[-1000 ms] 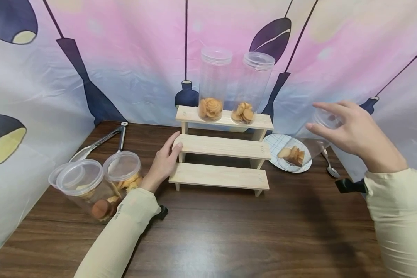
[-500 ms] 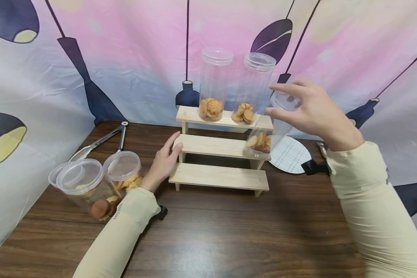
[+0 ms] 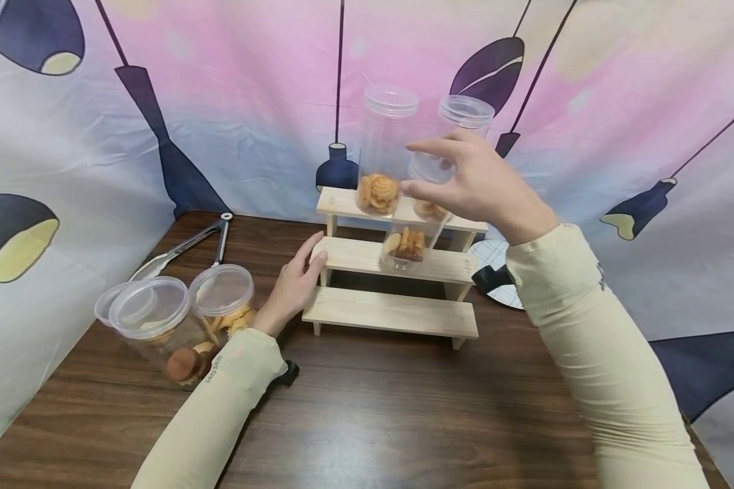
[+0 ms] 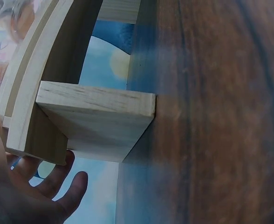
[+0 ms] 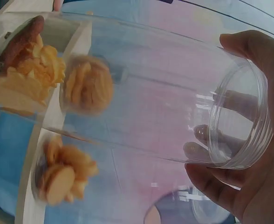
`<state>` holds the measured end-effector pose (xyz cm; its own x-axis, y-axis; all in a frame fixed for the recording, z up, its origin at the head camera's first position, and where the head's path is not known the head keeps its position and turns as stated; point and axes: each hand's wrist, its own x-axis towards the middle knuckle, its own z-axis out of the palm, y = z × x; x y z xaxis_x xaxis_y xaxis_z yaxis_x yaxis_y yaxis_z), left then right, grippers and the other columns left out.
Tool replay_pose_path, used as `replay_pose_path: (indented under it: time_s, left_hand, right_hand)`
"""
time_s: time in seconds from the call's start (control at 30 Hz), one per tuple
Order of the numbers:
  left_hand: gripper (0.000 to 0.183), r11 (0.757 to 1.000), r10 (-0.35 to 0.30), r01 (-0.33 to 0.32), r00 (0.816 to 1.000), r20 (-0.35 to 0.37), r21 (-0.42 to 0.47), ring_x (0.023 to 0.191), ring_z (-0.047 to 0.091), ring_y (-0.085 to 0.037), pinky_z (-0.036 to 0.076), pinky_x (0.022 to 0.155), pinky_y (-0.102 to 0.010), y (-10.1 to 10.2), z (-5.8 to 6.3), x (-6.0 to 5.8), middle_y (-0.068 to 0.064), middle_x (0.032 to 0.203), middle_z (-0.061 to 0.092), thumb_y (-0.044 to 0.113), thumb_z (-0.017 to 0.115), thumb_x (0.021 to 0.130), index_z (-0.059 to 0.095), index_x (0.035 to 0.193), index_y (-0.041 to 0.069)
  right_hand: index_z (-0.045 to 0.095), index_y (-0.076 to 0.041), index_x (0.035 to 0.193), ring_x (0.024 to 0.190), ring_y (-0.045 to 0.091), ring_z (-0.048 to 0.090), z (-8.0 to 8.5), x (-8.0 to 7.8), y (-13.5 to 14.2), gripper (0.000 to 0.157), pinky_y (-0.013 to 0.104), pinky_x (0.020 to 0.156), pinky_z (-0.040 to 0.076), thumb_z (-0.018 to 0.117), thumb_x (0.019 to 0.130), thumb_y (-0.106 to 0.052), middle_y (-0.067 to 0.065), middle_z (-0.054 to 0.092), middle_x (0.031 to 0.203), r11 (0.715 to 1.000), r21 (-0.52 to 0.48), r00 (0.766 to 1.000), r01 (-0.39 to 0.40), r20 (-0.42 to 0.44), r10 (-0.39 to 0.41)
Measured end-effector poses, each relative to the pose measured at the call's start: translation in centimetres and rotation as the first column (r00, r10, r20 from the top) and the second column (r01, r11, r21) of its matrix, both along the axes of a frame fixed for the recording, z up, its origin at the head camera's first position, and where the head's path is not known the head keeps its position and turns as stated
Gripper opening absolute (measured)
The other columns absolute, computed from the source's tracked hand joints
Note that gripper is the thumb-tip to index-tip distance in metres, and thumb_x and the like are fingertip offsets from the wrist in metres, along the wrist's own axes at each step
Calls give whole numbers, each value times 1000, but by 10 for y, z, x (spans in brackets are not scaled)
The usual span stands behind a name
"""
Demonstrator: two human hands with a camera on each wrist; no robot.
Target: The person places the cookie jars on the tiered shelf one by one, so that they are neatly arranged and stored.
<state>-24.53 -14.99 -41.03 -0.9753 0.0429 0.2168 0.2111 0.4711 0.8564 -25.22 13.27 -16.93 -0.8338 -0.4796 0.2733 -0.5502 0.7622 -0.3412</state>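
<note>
My right hand [image 3: 474, 180] grips a tall clear jar [image 3: 408, 234] near its lid, thumb on one side and fingers on the other. Cookies lie at the bottom of this jar, which overlaps the middle tier of a three-tier wooden display stand [image 3: 373, 309] in the head view. The right wrist view shows the screw lid [image 5: 242, 116] inside my grasp. At the stand's left end, my left hand [image 3: 296, 282] holds the middle plank, its fingers curled round the plank's end [image 4: 34, 135]. Two similar cookie jars, a left one [image 3: 379, 183] and a right one [image 3: 465, 112], stand on the top tier.
Left of the stand are several lidded cookie jars [image 3: 149, 312], partly behind my left sleeve. Metal tongs [image 3: 189, 241] lie behind them. A checked plate [image 3: 492, 252] sits right of the stand, partly covered by my right wrist strap. A patterned cloth [image 3: 269, 88] hangs close behind.
My right hand has carried the jar leftward from above the plate to the middle tier. My left hand has stayed on the stand. The head view has shifted slightly.
</note>
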Motion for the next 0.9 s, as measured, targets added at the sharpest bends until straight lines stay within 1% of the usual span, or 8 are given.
replay_pose_path:
  time_s: [0.07, 0.23, 0.43, 0.67, 0.9]
  left_hand:
    - [55, 1000, 5, -5, 1000, -1, 1, 134, 48, -36, 37, 107, -58, 1, 0, 0, -10, 152, 46, 61, 37, 102, 29, 154, 47]
    - [54, 1000, 17, -17, 1000, 2, 2, 136, 46, -34, 35, 109, -57, 2, -2, 1, -8, 153, 45, 61, 37, 102, 30, 154, 46]
    - [54, 1000, 22, -22, 1000, 0, 0, 136, 46, -34, 35, 109, -57, 2, -2, 1, -8, 153, 45, 61, 37, 102, 30, 154, 47]
    - [54, 1000, 26, -26, 1000, -2, -7, 136, 46, -34, 35, 109, -57, 3, -1, -1, -9, 153, 45, 61, 37, 102, 30, 154, 47]
    - [54, 1000, 27, -27, 1000, -3, -16, 136, 46, -35, 35, 109, -58, 3, 0, -1, -9, 153, 44, 61, 37, 102, 30, 154, 47]
  right_hand:
    - [54, -30, 145, 107, 23, 50, -1, -3, -8, 68, 45, 92, 44, 70, 86, -58, 8, 50, 133, 1000, 1, 1000, -4, 18, 4]
    - [54, -28, 145, 106, 22, 50, -6, -8, -25, 67, 43, 90, 45, 68, 87, -57, 9, 50, 134, 999, 22, 1000, -29, 11, 28]
    - [53, -30, 146, 103, 22, 49, -11, -12, -37, 68, 41, 84, 45, 68, 86, -59, 8, 51, 132, 999, 32, 999, -39, 18, 39]
    - [55, -29, 145, 107, 21, 49, -18, -18, -43, 68, 41, 88, 46, 70, 85, -58, 8, 51, 135, 999, 28, 999, -43, 18, 42]
    - [52, -33, 146, 115, 19, 48, -17, -21, -49, 72, 42, 91, 46, 66, 84, -66, 7, 49, 140, 999, 49, 999, -17, 32, 15]
